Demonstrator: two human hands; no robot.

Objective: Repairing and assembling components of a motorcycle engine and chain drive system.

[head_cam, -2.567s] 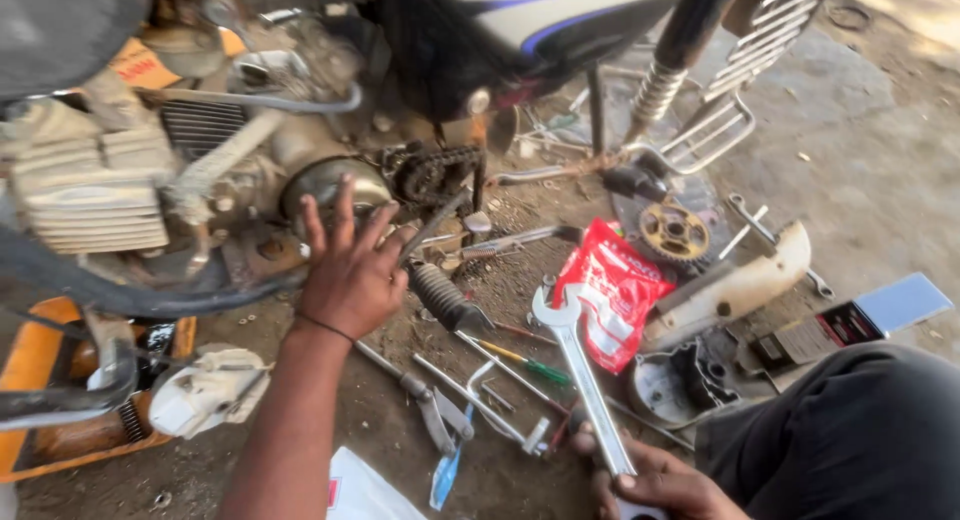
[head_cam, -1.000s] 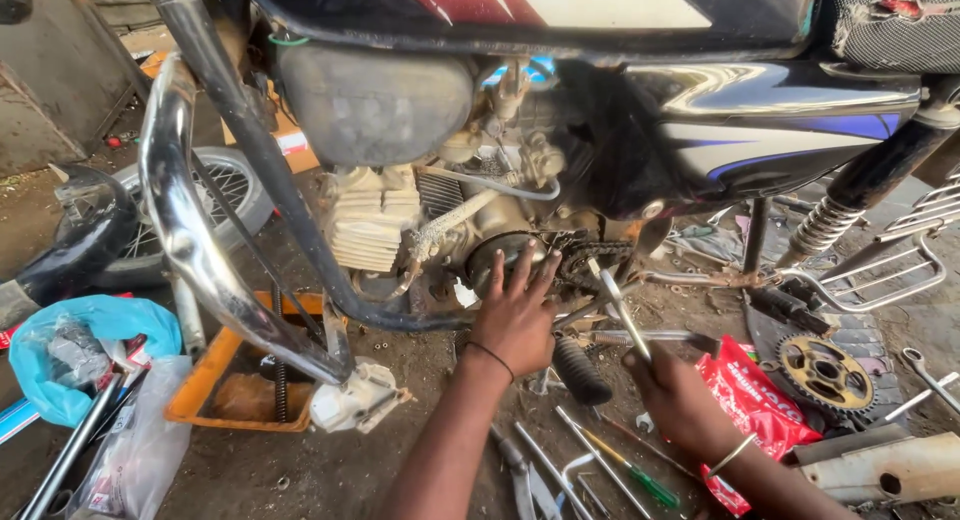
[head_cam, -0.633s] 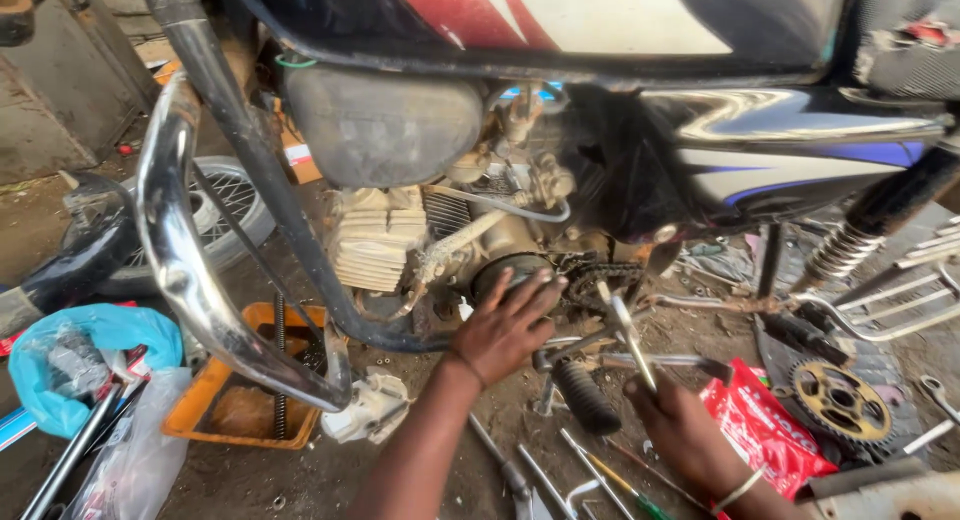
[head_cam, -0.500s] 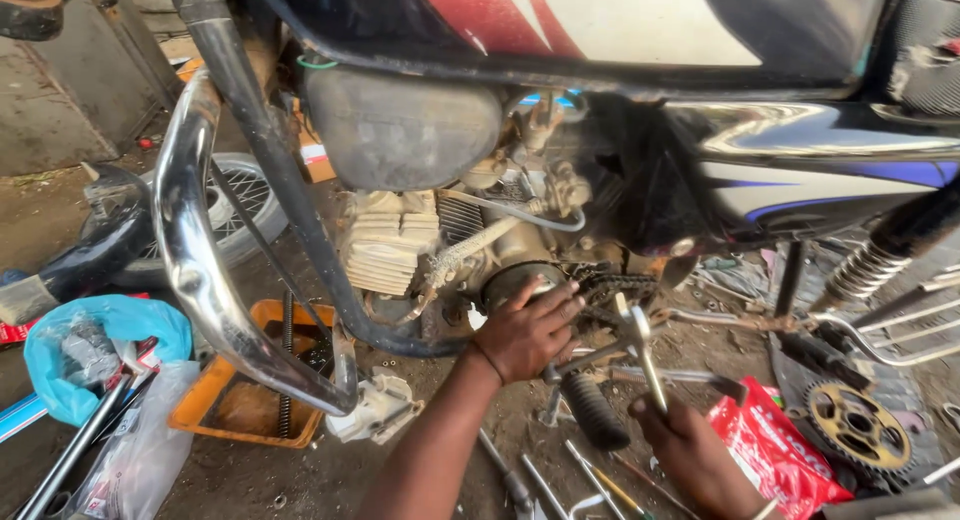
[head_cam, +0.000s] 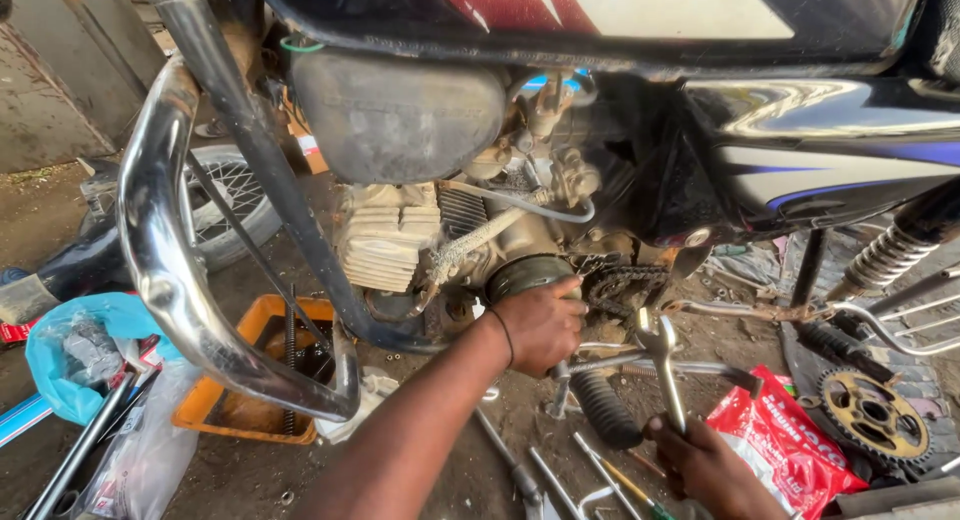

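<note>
A motorcycle stands over me, its engine with pale cooling fins in the middle of the head view. My left hand presses on the round engine side cover, fingers curled on it, a black band on the wrist. Just right of it sits the small front sprocket with its chain. My right hand grips a steel open-end wrench by the shaft, jaw pointing up, close below the sprocket. A black rubber footpeg sticks out between my two hands.
A chrome crash guard curves down at the left over an orange tray. A blue plastic bag lies far left. A red packet and a gold rear sprocket lie at the right. Loose tools lie on the dirt.
My view has risen from the ground to the engine. My left hand went from spread flat to curled on the side cover. My right hand has lifted the wrench upright toward the sprocket.
</note>
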